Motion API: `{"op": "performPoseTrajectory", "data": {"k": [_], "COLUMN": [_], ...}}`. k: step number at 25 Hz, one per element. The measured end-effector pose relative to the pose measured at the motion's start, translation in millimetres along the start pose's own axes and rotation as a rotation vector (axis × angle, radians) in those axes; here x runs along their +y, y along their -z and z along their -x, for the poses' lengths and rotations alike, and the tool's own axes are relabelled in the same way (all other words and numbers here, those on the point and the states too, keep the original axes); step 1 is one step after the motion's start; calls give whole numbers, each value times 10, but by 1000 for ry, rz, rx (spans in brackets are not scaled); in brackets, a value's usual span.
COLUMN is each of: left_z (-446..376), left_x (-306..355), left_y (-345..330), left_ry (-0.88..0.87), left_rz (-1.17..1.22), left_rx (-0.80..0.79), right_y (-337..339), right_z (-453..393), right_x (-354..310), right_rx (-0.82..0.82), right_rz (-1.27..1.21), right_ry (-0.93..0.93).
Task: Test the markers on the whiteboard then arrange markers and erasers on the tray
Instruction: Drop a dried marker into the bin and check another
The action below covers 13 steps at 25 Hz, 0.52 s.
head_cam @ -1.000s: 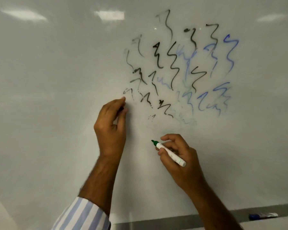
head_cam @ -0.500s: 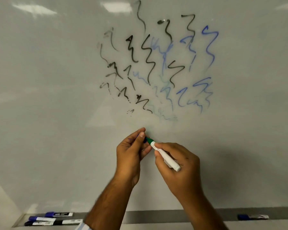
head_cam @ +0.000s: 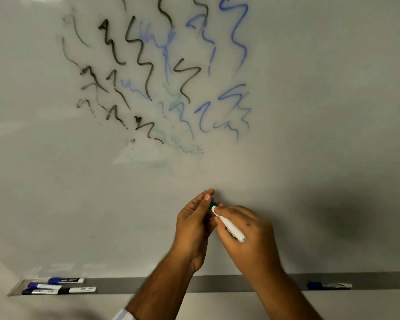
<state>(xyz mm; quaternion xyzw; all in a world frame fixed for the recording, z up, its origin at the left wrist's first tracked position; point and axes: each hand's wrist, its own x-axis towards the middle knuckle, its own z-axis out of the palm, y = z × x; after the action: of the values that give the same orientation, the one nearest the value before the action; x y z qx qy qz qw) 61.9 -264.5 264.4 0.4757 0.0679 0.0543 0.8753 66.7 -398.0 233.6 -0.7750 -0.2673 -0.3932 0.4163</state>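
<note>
A white marker with a green collar lies in my right hand, tip pointing up-left. My left hand meets it at the tip, fingers pinched on a small dark blue cap that sits over the nib. Both hands are low in front of the whiteboard, which carries black, blue and faint green squiggles. On the tray below lie three markers at the left and one blue-capped marker at the right. No eraser is in view.
The grey tray runs along the bottom edge of the board. My striped sleeve cuff shows at the bottom. A dark shadow falls on the board to the right of my hands.
My left hand came down from the black squiggles to the marker's tip. The view has tilted down, bringing the tray and its left markers into sight.
</note>
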Motion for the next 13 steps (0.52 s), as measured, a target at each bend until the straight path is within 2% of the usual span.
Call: {"op": "performPoseTrajectory", "data": {"k": [3,8,10,13], "left_z": [21,65,67,86], "left_x": [-342,-1023,-1327,-1898], "left_y": [-87,-62,-16,72], "left_ry": [55,181,254,408], "left_rz": [-29,-133,-235,-520], "left_rx": [7,-37,-68,-156], "right_y": [127,341,478,718], "right_z": [225,806,995,1320], "right_x": [272,660,850,1174], "right_rx": [-9,-66,-120,-172], "right_rz": [9,-135,-236,-379], "right_ry": [-15,-238,-474,-1020]}}
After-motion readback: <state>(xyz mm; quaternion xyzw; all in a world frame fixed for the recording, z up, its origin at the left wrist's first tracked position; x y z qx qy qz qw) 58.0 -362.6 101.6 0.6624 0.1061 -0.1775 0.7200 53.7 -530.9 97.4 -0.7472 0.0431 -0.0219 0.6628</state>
